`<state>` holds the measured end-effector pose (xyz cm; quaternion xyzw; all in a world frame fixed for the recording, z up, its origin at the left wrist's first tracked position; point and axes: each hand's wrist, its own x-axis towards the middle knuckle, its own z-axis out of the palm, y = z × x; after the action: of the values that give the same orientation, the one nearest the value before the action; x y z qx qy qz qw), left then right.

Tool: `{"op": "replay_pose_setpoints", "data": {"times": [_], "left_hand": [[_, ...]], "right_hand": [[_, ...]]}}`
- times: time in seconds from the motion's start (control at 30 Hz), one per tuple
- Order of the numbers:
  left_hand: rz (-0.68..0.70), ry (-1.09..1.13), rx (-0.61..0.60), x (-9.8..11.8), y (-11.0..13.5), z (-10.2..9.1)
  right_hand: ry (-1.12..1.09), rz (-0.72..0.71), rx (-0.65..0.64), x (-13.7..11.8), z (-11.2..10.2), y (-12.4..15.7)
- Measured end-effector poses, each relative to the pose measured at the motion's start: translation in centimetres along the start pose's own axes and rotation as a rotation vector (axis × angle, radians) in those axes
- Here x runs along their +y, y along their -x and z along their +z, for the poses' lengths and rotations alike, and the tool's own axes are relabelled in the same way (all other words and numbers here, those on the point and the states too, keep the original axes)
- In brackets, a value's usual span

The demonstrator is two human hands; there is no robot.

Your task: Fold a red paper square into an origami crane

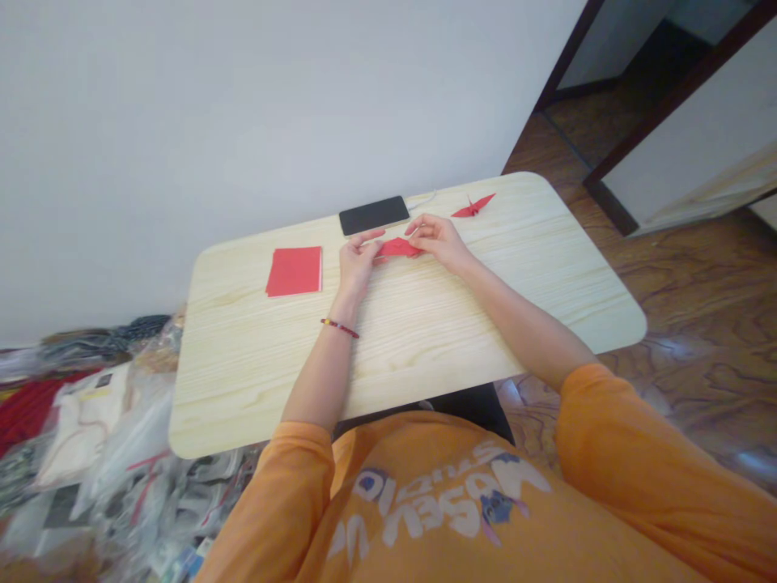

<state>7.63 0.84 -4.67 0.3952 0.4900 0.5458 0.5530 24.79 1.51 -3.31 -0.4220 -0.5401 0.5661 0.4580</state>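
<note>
Pale table [418, 332] — left hand [358, 257], right hand [443, 241] — both pinching folded red paper [397, 247] at opposite ends.

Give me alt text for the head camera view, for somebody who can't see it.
A person's left hand and right hand hold a piece of folded red paper between them at a pale wood-grain table. A stack of square red sheets lies to the left, a dark-screened phone just beyond the hands, and a red paper crane farther right.

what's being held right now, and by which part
A folded red paper, by its two ends: left grip on its left end, right grip on its right.
</note>
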Motion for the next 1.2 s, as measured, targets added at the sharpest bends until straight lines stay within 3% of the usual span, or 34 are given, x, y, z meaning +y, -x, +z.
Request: {"op": "replay_pose_setpoints", "data": {"times": [0.13,0.3,0.6,0.87,1.2], "left_hand": [[-0.02,0.033,-0.039,0.1,0.2,0.2],[0.061,-0.012,-0.056,-0.4,0.5,0.3],[0.196,-0.066,-0.076,-0.3,0.9,0.6],[0.16,-0.042,-0.036,-0.7,0.3,0.3],[0.133,-0.012,-0.044,-0.9,-0.6,-0.3]], "right_hand": [[0.019,-0.034,0.034,0.0,0.2,0.2],[0.03,-0.074,0.006,0.0,0.6,0.3],[0.017,-0.003,0.013,0.7,0.7,0.0],[-0.06,0.101,0.019,0.2,0.1,-0.3],[-0.035,0.074,0.07,0.5,-0.2,-0.4]]}}
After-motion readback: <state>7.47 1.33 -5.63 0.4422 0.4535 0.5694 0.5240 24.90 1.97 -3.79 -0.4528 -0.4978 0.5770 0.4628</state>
